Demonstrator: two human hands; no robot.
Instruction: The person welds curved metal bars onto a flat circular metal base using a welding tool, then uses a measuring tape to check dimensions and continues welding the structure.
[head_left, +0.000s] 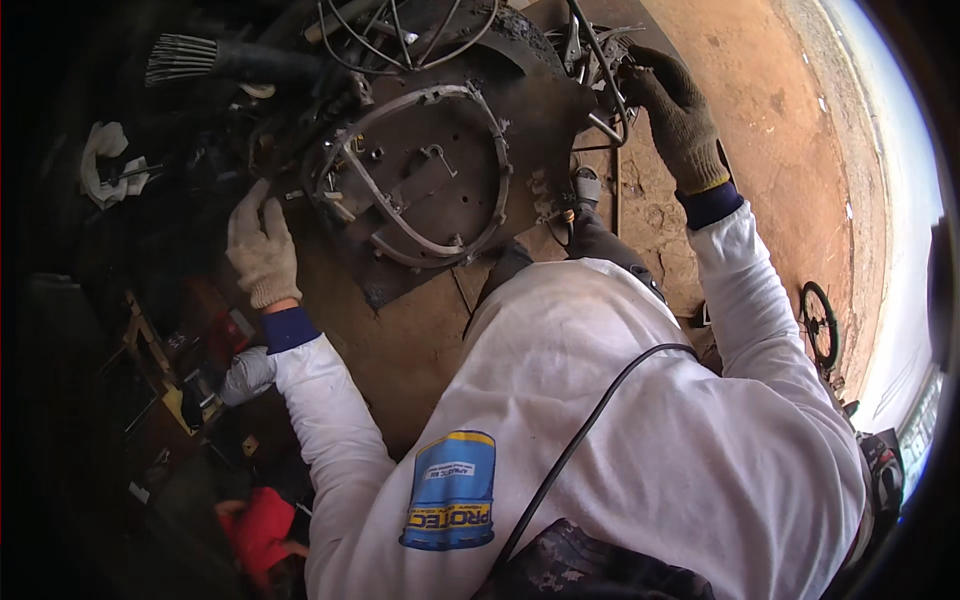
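Observation:
A dark steel worktop [540, 120] is in front of me, with a bent metal hoop [500, 150] lying on it, crossed by a curved flat strip. To the left of the hoop is my left hand [262, 245], in a pale knitted glove. Its fingers are stretched forward and apart, with nothing visible in them. At the worktop's far right, my right hand [680, 120], in a brownish glove, reaches into a heap of metal pieces [595, 62]. Its fingers are curled around something small that I cannot make out. A small hooked rod [440, 158] lies inside the hoop.
A bent-wire frame [408, 40] is at the far edge. A bundle of thin rods [185, 60] and a crumpled white cloth [103, 165] are at far left. A person in red [262, 535] is at lower left. A bicycle wheel [820, 325] stands at right.

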